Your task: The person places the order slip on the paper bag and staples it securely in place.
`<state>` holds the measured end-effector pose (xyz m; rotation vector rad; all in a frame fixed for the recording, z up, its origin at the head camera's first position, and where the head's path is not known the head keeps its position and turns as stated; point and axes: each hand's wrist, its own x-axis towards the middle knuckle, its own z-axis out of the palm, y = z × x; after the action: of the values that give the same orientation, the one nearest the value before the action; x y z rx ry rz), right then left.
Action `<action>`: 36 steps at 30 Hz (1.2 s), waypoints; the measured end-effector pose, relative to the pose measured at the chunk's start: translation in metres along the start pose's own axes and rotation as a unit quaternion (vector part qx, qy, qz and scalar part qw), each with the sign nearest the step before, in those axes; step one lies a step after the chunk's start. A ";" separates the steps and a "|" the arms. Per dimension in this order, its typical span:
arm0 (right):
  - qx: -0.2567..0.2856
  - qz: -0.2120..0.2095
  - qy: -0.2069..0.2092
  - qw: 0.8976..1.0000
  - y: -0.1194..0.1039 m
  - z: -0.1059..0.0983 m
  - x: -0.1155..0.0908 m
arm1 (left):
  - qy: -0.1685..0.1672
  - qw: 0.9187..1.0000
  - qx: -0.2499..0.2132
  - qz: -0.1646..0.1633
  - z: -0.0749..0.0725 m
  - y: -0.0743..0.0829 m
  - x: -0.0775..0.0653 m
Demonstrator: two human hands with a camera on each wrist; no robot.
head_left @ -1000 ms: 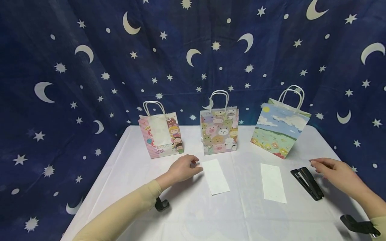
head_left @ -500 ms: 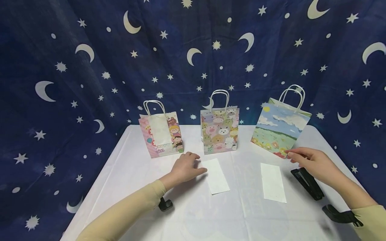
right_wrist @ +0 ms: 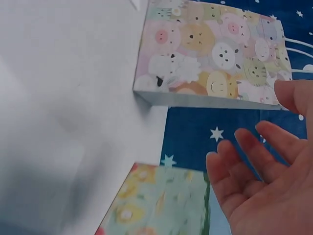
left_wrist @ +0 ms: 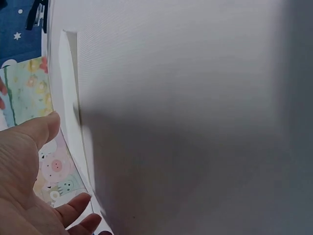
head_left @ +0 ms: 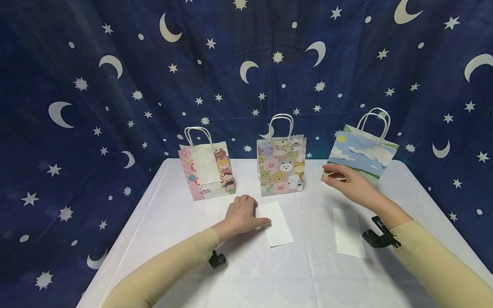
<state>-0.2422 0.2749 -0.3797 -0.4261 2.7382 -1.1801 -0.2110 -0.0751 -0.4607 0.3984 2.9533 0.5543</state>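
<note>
White paper marks the progress we see: one upright strip (head_left: 206, 164) lies against the front of a pink cartoon bag (head_left: 225, 171) at centre left of the frame, held by what we cannot tell. Two more lie flat on the desk (head_left: 304, 273), a middle strip (head_left: 279, 231) just below centre and a third strip (head_left: 348, 235) toward the lower right. An animal-print bag (head_left: 282, 167) at centre shows none on its front, nor does the visible part of a landscape bag (head_left: 360, 149) at centre right. We judge the work about one third done, with two strips and two bags left.

Beside the middle strip, the person's left grip (head_left: 242, 214) is relaxed and empty, thumb over the strip's edge; whether it touches, we cannot tell. The right grip (head_left: 353, 187), also empty, fingers loosely bent, hangs before the landscape bag's lower front. We make out part of a black stapler (left_wrist: 33, 14) at the upper left of the left wrist view.

Lightly creased white cloth (head_left: 154, 205) covers the desk. Behind it, a navy backdrop (head_left: 223, 42) printed with pale moons and stars fills the upper frame, hiding the room beyond from us.
</note>
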 end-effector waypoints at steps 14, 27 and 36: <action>0.140 0.037 0.019 0.989 -0.024 0.001 0.064 | -0.016 1.000 -0.004 -0.025 0.003 0.004 0.006; 0.156 0.029 0.034 0.987 -0.045 0.004 0.100 | -0.014 0.999 0.017 -0.025 0.005 0.007 0.007; 0.165 0.031 0.033 0.985 -0.052 0.008 0.107 | -0.008 0.999 0.029 -0.024 0.006 0.007 0.006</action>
<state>-0.3315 0.2026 -0.3484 -0.2640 2.5165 -1.6172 -0.2144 -0.0646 -0.4640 0.3355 2.9608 0.4597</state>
